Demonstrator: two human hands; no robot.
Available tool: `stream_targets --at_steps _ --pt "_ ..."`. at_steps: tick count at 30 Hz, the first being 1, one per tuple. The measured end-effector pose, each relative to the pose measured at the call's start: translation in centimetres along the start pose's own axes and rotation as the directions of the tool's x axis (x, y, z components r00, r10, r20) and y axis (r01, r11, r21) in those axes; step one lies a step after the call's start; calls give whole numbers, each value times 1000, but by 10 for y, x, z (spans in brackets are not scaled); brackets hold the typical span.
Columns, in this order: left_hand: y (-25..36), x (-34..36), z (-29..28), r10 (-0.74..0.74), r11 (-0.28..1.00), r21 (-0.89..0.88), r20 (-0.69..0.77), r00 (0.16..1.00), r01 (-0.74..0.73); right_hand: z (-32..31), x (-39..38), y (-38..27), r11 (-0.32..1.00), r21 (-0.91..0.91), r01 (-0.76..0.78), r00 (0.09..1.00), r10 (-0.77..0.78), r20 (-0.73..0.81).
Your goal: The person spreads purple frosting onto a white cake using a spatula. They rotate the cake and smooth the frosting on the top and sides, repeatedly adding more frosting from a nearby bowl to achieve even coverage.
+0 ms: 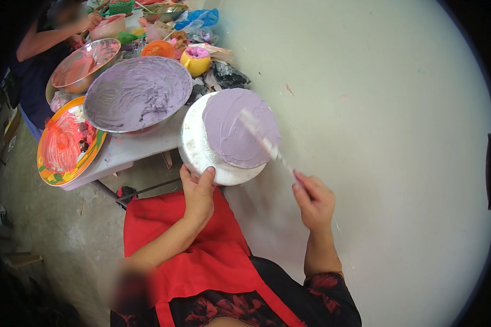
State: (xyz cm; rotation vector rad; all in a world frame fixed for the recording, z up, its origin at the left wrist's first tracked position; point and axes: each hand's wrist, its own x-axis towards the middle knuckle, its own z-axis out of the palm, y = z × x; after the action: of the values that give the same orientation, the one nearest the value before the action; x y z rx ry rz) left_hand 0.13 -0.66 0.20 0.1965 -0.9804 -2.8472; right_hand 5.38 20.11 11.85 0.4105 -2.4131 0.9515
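Observation:
A round cake point(232, 128) covered in smooth purple frosting sits on a white round stand point(195, 143) at the table's right end. My left hand point(198, 191) grips the near edge of that stand, thumb on top and fingers beneath. In my right hand point(314, 200) is a spatula point(267, 144), its blade smeared by motion over the right part of the cake top. Whether the blade touches the frosting I cannot tell. Left of the cake stands a large bowl point(138, 95) coated inside with purple frosting.
A pale wall point(376, 109) rises close on the right. On the table point(125, 150) are an orange-rimmed plate point(42, 155) with pink frosting, a metal bowl point(87, 62) of pink frosting, a yellow mug point(195, 64) and crumpled plastic bags point(202, 19). Another person's arm point(54, 39) works at the far left.

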Motion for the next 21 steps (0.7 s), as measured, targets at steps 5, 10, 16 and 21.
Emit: stream_targets --at_steps 5,10,16,21 --pt "1 0 1 -37 999 -8 -1 999 37 12 23 23 971 147 -187 974 202 -99" --pt "0 1 0 -8 1000 7 11 1000 8 22 27 25 975 154 -163 984 172 -48" --pt "-1 1 0 -4 1000 18 7 1000 4 20 21 7 995 76 -68 996 64 56" --pt "-1 1 -1 2 1000 7 10 1000 -2 21 10 -1 996 84 14 991 -25 132"
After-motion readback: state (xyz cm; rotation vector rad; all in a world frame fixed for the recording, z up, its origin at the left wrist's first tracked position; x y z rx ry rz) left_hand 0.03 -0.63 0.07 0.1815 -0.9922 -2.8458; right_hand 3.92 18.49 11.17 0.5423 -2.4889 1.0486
